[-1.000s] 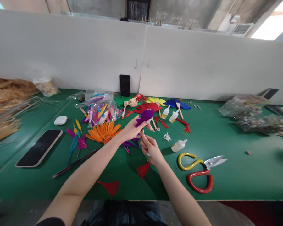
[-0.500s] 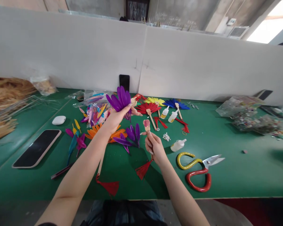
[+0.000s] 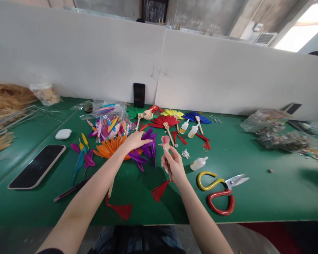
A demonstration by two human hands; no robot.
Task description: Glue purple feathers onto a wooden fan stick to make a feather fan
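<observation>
My left hand (image 3: 135, 141) is lowered over the purple feathers (image 3: 153, 150), its thumb and fingers closed around some of them. These lie beside an orange feather fan (image 3: 110, 147), partly hidden by my left wrist. In my right hand (image 3: 173, 163) is a wooden fan handle (image 3: 165, 141), held upright with its pinkish-red patterned head showing above the fingers. A red tassel (image 3: 159, 191) hangs from its lower end. Small white beads (image 3: 186, 154) and a white glue bottle (image 3: 198, 163) lie just right of my right hand.
Scissors (image 3: 229, 181) with yellow and red handles lie at the right. Finished red (image 3: 163, 121), yellow (image 3: 172, 113) and blue (image 3: 194, 117) fans lie behind, near two more glue bottles. Bagged feathers (image 3: 113, 125), a phone (image 3: 37, 167) and a white case (image 3: 63, 134) are leftward.
My left hand has come down from above the table with the purple feathers, to the loose purple ones. My right hand stays nearly in place with the handle.
</observation>
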